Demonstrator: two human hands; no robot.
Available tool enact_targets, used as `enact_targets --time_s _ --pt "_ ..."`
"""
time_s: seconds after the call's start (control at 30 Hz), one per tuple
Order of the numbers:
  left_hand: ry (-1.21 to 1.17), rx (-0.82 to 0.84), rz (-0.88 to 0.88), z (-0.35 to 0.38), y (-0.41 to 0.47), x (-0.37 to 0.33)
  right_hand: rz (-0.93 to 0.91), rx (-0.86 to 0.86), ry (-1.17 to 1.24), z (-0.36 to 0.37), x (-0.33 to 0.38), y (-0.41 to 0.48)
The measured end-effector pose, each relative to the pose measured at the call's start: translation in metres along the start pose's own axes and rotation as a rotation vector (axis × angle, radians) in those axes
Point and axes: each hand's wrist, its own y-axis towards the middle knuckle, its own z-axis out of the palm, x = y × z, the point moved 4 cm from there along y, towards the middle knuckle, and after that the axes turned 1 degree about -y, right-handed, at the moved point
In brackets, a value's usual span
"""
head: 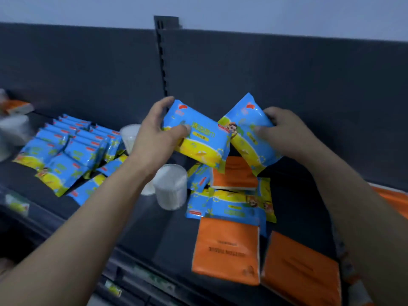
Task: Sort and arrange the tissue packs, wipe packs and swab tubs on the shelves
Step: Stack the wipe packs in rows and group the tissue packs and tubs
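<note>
Dark shelf [167, 228] carries a neat bank of wipe packs [66, 151] at nine o'clock and an unsorted heap at five o'clock — orange tissue packs [226, 250] under loose wipes, a swab tub [171, 186] at centre. Left hand [152, 138] pinches one wipe pack [198, 135]; right hand [280, 133] pinches another [247, 133], both aloft. Risk: slick film slipping from the pinch, or a forearm toppling the tub.
</note>
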Motion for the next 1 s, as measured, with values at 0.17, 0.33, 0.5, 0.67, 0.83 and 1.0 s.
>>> enact_targets --time_s 0.17,0.33,0.5,0.67,0.83,1.0 --pt "0.029 -0.041 0.070 -0.074 -0.002 -0.002 -0.106 -0.021 0.061 0.034 0.066 -0.004" --pt "-0.009 -0.065 0.103 -0.187 0.001 0.002 -0.151 -0.003 0.107 0.109 0.148 -0.005" --pt "-0.059 -0.095 0.038 -0.310 0.007 0.026 -0.165 0.072 0.103 0.199 0.225 -0.002" --pt "-0.087 -0.127 -0.070 -0.390 0.011 0.054 -0.142 0.144 0.056 0.261 0.268 0.008" --pt "-0.124 -0.189 -0.133 -0.436 0.018 0.074 -0.121 0.235 0.011 0.306 0.295 0.026" --pt "0.002 -0.171 -0.188 -0.456 0.031 0.089 -0.087 0.324 -0.005 0.341 0.301 0.048"
